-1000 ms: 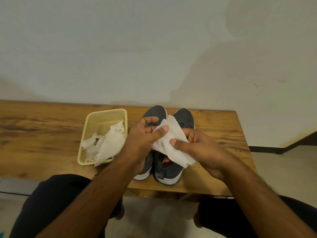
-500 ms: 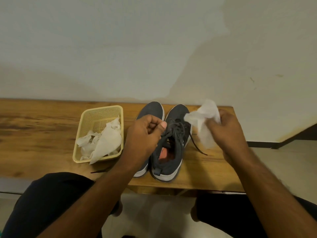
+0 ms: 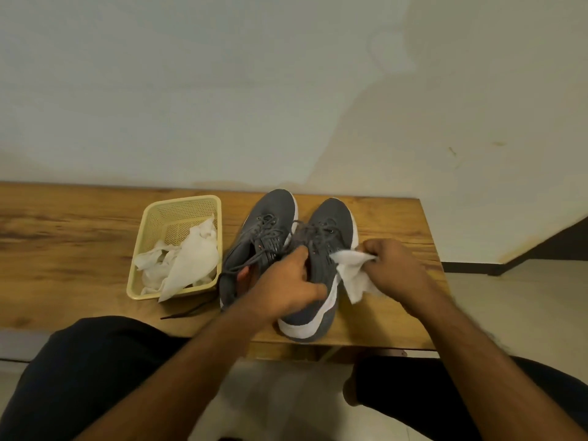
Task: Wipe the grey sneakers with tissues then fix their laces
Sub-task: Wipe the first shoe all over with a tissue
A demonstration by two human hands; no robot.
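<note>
While left hand (image 3: 288, 286) grips right sneaker (image 3: 321, 265) and right hand (image 3: 393, 265) pinches tissue (image 3: 351, 275), thin tissue may tear on the laces (image 3: 270, 230).

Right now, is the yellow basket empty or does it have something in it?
Not empty. The yellow basket holds crumpled white tissues; one drapes over its near rim.
</note>
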